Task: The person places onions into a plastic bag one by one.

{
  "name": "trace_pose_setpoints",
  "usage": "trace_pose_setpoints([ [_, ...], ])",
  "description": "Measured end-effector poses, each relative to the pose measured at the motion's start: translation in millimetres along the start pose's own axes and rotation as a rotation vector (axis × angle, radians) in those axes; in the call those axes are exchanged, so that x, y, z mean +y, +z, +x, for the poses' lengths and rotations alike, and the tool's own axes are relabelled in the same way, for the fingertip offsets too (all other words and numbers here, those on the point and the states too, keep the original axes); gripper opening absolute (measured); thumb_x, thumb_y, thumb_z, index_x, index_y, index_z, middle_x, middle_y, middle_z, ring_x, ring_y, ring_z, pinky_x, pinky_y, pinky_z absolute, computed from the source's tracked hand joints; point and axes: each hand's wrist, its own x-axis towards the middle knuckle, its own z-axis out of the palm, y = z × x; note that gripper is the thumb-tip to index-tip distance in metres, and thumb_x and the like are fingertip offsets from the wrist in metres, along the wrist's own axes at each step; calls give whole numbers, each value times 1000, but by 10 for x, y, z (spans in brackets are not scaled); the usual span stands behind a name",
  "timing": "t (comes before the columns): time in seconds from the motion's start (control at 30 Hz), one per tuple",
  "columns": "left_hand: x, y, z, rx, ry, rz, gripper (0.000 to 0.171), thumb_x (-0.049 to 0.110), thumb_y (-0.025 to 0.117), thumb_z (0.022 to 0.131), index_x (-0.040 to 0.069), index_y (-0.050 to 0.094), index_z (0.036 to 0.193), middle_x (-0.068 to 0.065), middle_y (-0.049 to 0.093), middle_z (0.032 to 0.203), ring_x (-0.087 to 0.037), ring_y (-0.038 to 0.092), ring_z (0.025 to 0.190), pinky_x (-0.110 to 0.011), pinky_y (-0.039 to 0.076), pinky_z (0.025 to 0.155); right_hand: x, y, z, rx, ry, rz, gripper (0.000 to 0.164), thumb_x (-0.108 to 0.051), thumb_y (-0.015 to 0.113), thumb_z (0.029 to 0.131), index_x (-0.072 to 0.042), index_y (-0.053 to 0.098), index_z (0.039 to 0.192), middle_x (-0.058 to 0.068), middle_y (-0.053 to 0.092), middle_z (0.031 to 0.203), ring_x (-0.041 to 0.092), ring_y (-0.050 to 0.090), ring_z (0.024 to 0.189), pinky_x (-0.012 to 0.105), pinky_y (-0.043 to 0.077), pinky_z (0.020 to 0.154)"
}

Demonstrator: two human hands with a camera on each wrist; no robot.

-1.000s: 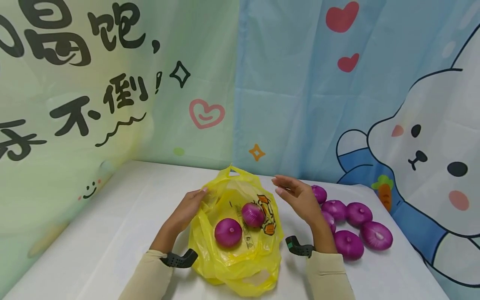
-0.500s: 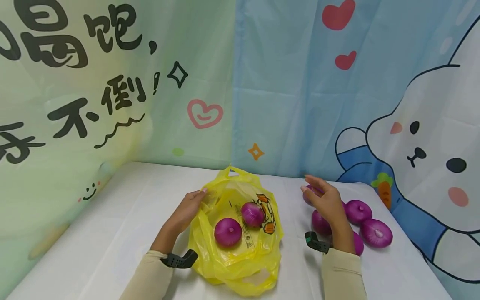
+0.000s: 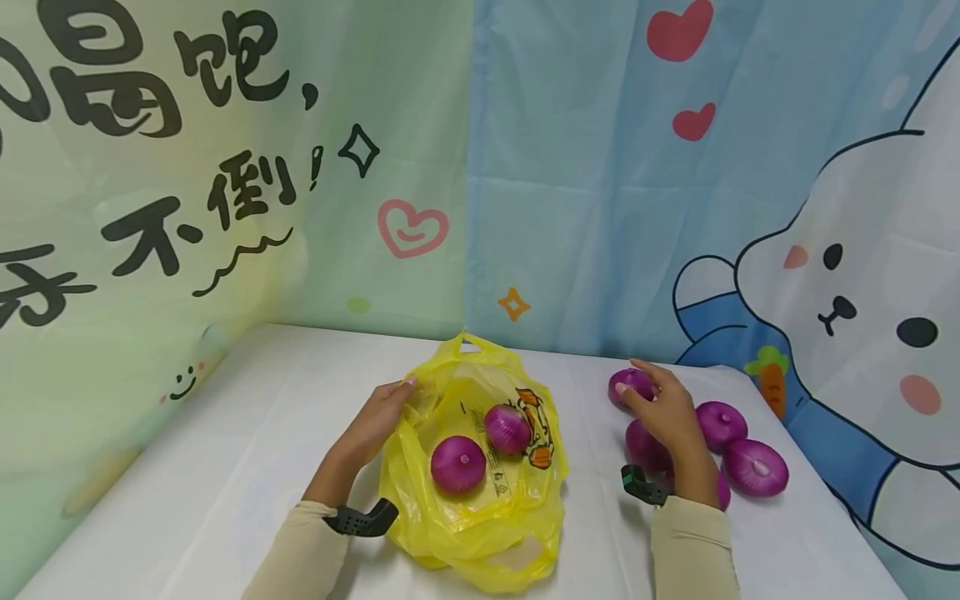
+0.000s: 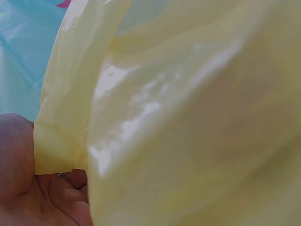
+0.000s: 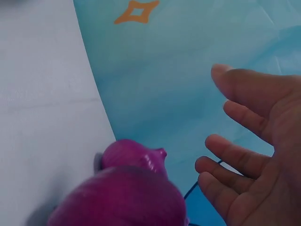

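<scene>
A yellow plastic bag [image 3: 465, 537] lies spread open on the white table, with two purple onions, a front one [image 3: 458, 465] and a back one [image 3: 507, 430], resting in it. My left hand [image 3: 375, 421] pinches the bag's left edge; in the left wrist view the yellow film [image 4: 178, 127] hides most of the fingers. To the right, my right hand [image 3: 671, 417] hovers over a group of loose onions, beside the farthest onion [image 3: 628, 388]. The right wrist view shows its fingers relaxed and apart from the nearest onion [image 5: 122, 200].
Several more loose onions, among them one at the right [image 3: 755, 468], sit on the table [image 3: 225, 467] under and beside my right forearm. A printed curtain [image 3: 555, 208] hangs behind the table's far edge.
My right hand has moved from beside the bag rightward to the loose onions and come lower near the farthest one. The left hand keeps its hold on the bag.
</scene>
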Motion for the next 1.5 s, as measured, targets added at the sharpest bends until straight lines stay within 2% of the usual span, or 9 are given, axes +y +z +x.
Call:
trace_pose_setpoints([
  [0.13, 2, 11, 1, -13, 2, -5, 49, 43, 39, 104, 3, 58, 124, -15, 61, 99, -41, 62, 91, -47, 54, 82, 41, -22, 1, -6, -2, -29, 68, -37, 61, 96, -8, 33, 151, 29, 29, 149, 52, 34, 131, 65, 37, 96],
  [0.33, -7, 13, 15, -12, 7, 7, 50, 42, 38, 105, 1, 58, 125, -15, 60, 98, -35, 64, 87, -38, 56, 78, 52, -78, -20, -35, -3, -47, 67, -35, 63, 95, -5, 36, 149, 31, 36, 145, 51, 36, 130, 62, 37, 97],
  [0.57, 16, 24, 20, -20, 13, -5, 50, 43, 38, 105, 1, 57, 126, -15, 60, 99, -36, 63, 87, -39, 56, 77, 177, -363, -113, -62, -38, 0, 68, -42, 61, 95, -2, 39, 146, 29, 46, 139, 47, 44, 125, 56, 42, 97],
  [0.67, 16, 28, 12, -17, 6, -1, 49, 42, 39, 105, 2, 57, 127, -15, 60, 99, -36, 63, 88, -37, 56, 77, 200, -410, -153, -107, -15, 5, 71, -46, 62, 93, -2, 40, 145, 27, 47, 138, 46, 45, 125, 55, 44, 94],
  [0.8, 18, 28, -1, -18, 7, 5, 50, 42, 39, 105, 0, 56, 127, -16, 60, 100, -32, 63, 85, -34, 56, 74, 173, -422, -181, -156, 19, -6, 69, -42, 65, 93, -1, 41, 143, 27, 47, 138, 46, 44, 125, 56, 45, 93],
  [0.97, 13, 26, -2, -5, -1, 5, 50, 42, 38, 105, 1, 56, 128, -17, 60, 102, -35, 63, 89, -39, 55, 78, 159, -490, -232, -204, 79, -55, 68, -39, 68, 91, 0, 44, 141, 28, 50, 134, 47, 45, 122, 58, 46, 91],
  [1.07, 6, 26, -4, -6, -3, 6, 50, 42, 39, 105, 1, 56, 128, -18, 60, 104, -37, 62, 91, -41, 55, 80, 166, -498, -253, -256, 108, -59, 71, -39, 73, 87, 0, 45, 140, 27, 52, 131, 46, 46, 120, 56, 49, 87],
  [1.3, -11, 28, -5, -2, -1, 16, 51, 43, 39, 105, 1, 56, 128, -16, 60, 102, -37, 62, 91, -34, 56, 76, 148, -417, -254, -370, 142, -36, 75, -34, 79, 81, -2, 46, 140, 27, 50, 132, 48, 43, 120, 52, 53, 81],
  [1.5, -6, 28, -9, 2, 0, 24, 51, 43, 38, 105, 0, 57, 126, -16, 60, 101, -36, 63, 89, -35, 56, 76, 88, -319, -241, -412, 108, -55, 77, -35, 80, 80, -4, 46, 141, 28, 49, 133, 47, 46, 119, 54, 51, 83],
])
